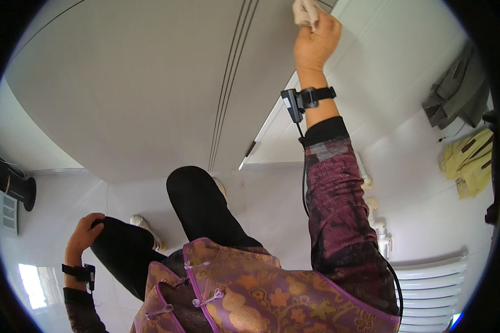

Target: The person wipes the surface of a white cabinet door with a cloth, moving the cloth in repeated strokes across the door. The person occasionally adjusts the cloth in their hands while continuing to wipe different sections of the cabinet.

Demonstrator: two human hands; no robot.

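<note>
My right hand (318,41) is raised at the top of the view, closed around a folded pale cloth (306,13). It is held up against or close to the edge of a large light-grey door panel (150,91) with several dark vertical lines; whether the cloth touches the panel I cannot tell. Low on the left, my left hand (84,234) rests on my bent knee (121,233) in black trousers, its fingers curled over the kneecap and holding no object. Each wrist wears a black strap with a small device.
A white slatted radiator (431,287) with pipes (381,233) stands at lower right. Grey cloth (458,91) and a yellow cloth (471,160) hang at far right. A black cylindrical object (10,183) and a white vent grille (9,214) are at left. Pale tiles (271,191) cover the floor.
</note>
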